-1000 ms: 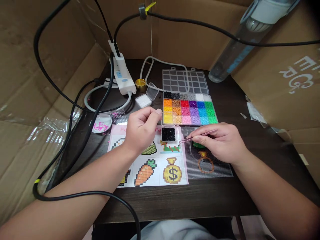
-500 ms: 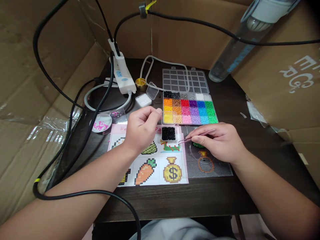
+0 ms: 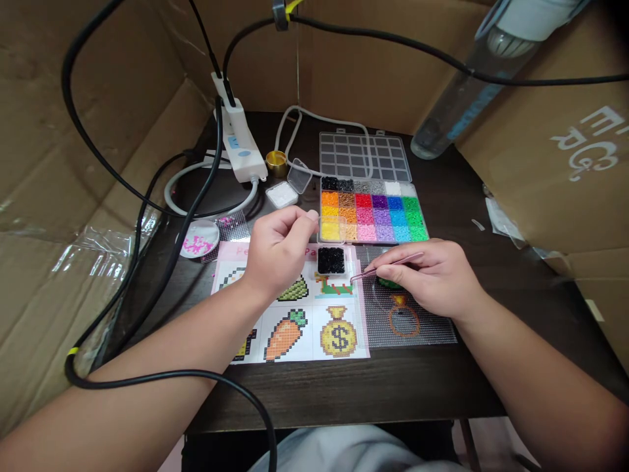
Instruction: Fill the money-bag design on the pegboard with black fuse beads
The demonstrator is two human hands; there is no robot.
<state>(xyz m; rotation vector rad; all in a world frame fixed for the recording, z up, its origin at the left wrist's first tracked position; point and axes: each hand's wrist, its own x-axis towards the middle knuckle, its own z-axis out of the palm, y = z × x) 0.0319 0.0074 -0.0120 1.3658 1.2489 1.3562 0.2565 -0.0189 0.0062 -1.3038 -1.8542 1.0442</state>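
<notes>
My left hand is closed in a pinch, its fingertips at the left edge of a clear lid. That lid stands open on a small box of black beads, which is over the top of the pattern sheet. In my right hand are pink metal tweezers, their tips pointing left beside the bead box. Whether a bead is between the tips is too small to tell. Under my right hand lies a clear pegboard, bearing an orange bead ring and a partly hidden green and black bead piece.
Behind my hands sits a bead case with many colours, lid folded back. To the left are a white bead box, a gold cup, a dish of pink beads and a power strip. A black cable crosses my left forearm.
Both hands keep their places and grips. The whole view has shifted up very slightly; nothing else has visibly moved.
</notes>
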